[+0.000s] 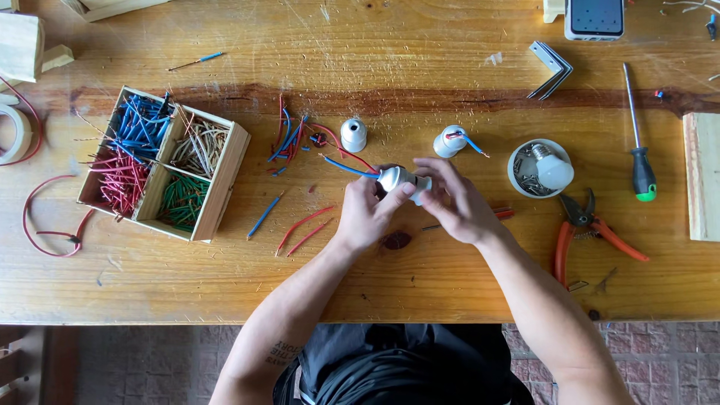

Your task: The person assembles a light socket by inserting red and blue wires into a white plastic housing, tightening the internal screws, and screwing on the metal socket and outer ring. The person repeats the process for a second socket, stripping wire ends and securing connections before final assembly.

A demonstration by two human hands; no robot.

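Over the near middle of the scratched, honey-coloured wooden workbench (450,285), the person's left hand (365,217) and right hand (452,201) meet around a small silver-white lamp socket (401,180). The left fingers curl under its metal shell with the thumb pressed on top; the right fingers close over its pale end, so both hands grasp it, raised slightly off the wood.

Everything else sits relative to that socket. A blue insulated wire (346,168) trails from it to the left, beside a red one. Just nearer than the socket, a dark knot in the wood shows between the wrists. To its lower left lie loose red wire offcuts (303,229) and one blue offcut (264,216). To its right, orange-handled cutting pliers (589,225) rest with handles spread, near a round grey dish (519,174) holding a frosted bulb and small screws. Farther right stands a slim screwdriver with a black-and-green grip (639,142).

Just beyond the socket stand a bare silver socket shell (353,135) and a second socket with red and blue leads (451,141). Well to the left is a four-compartment wooden box (225,176) sorting blue, beige, red and green wire pieces. At the far edge lie folded metal angle brackets (550,69) and a white boxy device (594,19).
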